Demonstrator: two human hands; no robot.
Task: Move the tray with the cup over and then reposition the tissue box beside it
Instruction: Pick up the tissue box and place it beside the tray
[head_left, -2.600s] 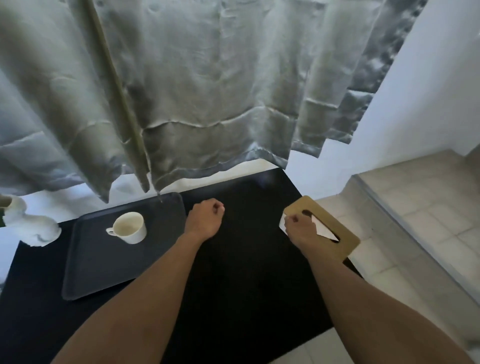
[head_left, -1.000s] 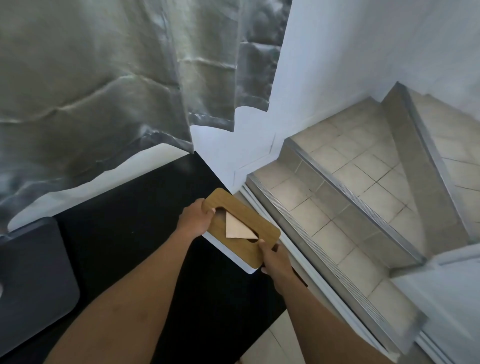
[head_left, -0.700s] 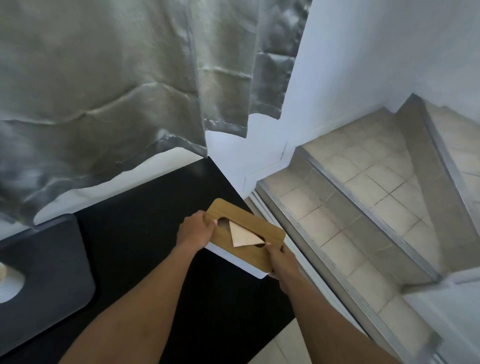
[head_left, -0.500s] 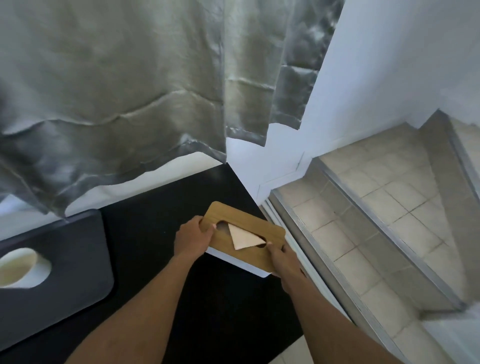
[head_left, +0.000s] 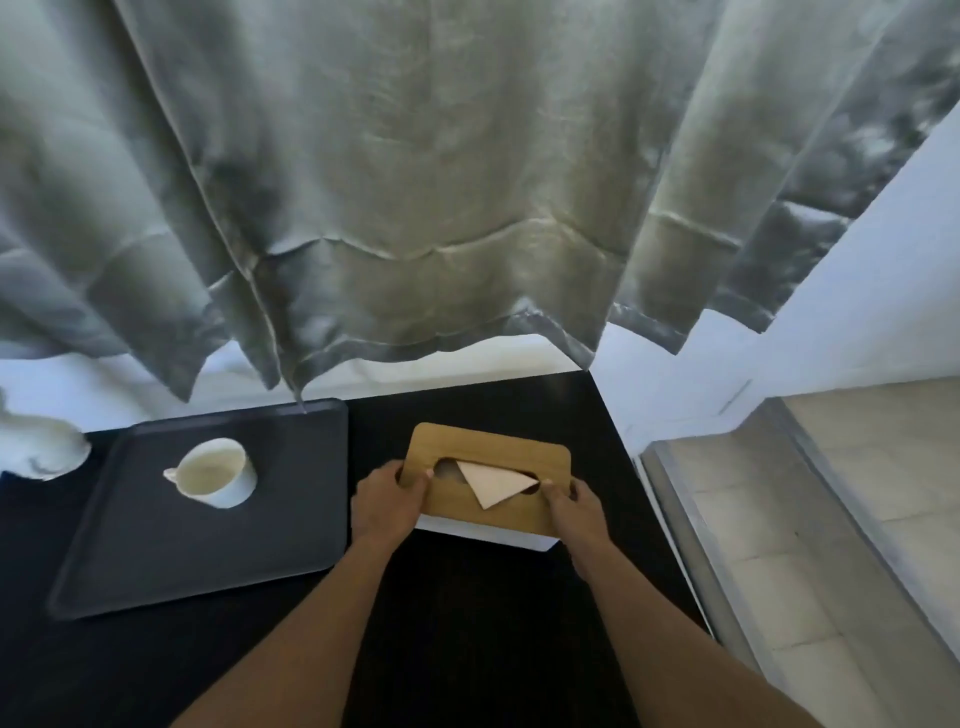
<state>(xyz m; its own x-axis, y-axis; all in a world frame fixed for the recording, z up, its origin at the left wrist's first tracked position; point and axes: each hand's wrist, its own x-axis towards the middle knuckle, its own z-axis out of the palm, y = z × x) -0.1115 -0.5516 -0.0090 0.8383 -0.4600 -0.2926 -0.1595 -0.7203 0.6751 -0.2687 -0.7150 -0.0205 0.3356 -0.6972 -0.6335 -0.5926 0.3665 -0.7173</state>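
Note:
A dark grey tray lies on the left half of the black table, with a white cup standing on it. Just right of the tray is the tissue box, white with a wooden lid and a tissue poking out of the slot. My left hand grips the box's left end and my right hand grips its right end. The box is tilted slightly; I cannot tell whether it rests on the table.
A grey curtain hangs over the table's far edge, almost touching the tray. A white ornament stands at far left. The table's right edge drops to a tiled floor with steps.
Both hands have carried the tissue box from the table's right corner leftward, close to the tray. The view has swung left, so tray and cup are in sight again.

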